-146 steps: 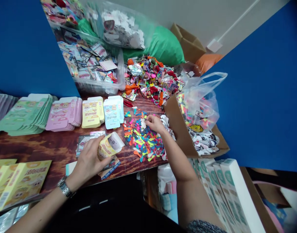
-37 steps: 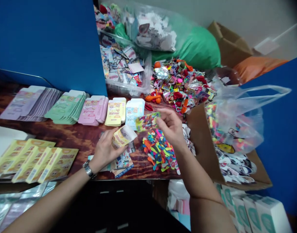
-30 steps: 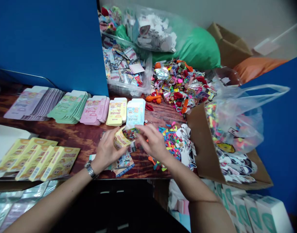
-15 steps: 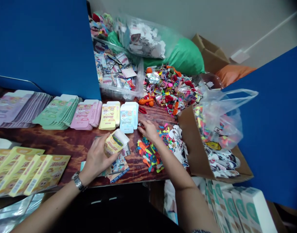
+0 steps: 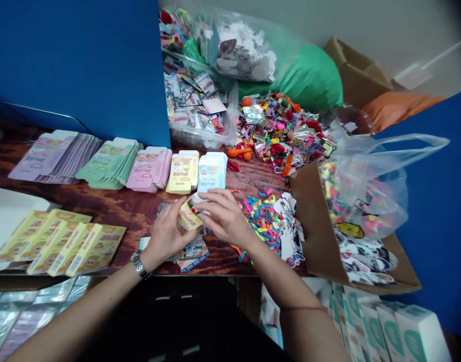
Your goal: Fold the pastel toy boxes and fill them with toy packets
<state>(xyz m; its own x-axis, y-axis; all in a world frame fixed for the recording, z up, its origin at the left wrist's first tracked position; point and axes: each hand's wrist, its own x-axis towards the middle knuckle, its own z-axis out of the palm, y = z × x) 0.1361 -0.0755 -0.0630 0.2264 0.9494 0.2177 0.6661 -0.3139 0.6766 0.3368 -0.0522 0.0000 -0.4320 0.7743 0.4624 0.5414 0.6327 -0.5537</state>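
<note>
My left hand (image 5: 166, 235) is wrapped round a small yellow carton (image 5: 187, 217), which is tilted with its top open. My right hand (image 5: 227, 217) is at the carton's opening, its fingers close together over the white flap. A small red spot shows at the mouth, but what the fingertips hold is hidden. Printed cards (image 5: 194, 253) lie on the table under the carton. Just right of my right hand is a heap of small coloured balloons (image 5: 261, 216), with white die-cut stickers (image 5: 289, 226) beside it.
Flat carton stacks in purple (image 5: 49, 156), green (image 5: 107, 162), pink (image 5: 147, 168), yellow (image 5: 183, 171) and blue (image 5: 212, 172) line the back. Filled-out yellow cartons (image 5: 96, 249) stand left. A card bin (image 5: 194, 136), a trinket pile (image 5: 279, 128) and a cardboard box (image 5: 318, 226) border the right.
My right hand has moved left from beside the blue stack to the mouth of the yellow carton. My left hand still holds the carton. The whole view has shifted slightly.
</note>
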